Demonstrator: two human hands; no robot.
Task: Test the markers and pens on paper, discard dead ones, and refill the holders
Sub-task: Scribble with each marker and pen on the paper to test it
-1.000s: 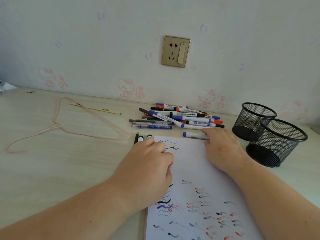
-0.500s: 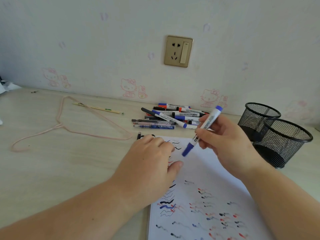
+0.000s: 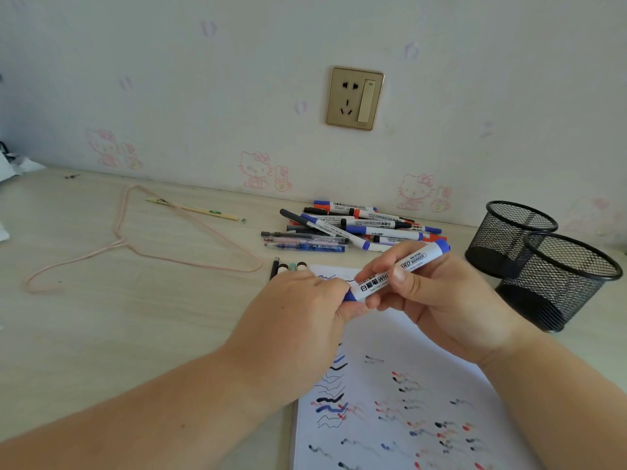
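A white whiteboard marker with blue ends point(image 3: 403, 268) is held slantwise above the paper point(image 3: 400, 395). My right hand point(image 3: 437, 307) grips its barrel. My left hand point(image 3: 302, 317) pinches its blue cap at the lower end. The white sheet carries several squiggles in black, blue and red. A pile of markers and pens point(image 3: 353, 227) lies near the wall behind the paper. Two black mesh holders point(image 3: 556, 276) stand at the right, and I see nothing inside them. Several pen ends point(image 3: 288, 267) stick out beyond my left knuckles.
A pink wire hanger point(image 3: 142, 245) lies on the pale wooden table point(image 3: 101, 317) at the left, with a thin stick point(image 3: 193, 209) across its top. A gold wall socket point(image 3: 354, 98) sits above the pile. Crumpled white stuff point(image 3: 13, 164) shows at the far left edge.
My right hand picked a blue-capped marker off the paper's top edge and lifted it. My left hand rose from the paper and now pinches the marker's cap.
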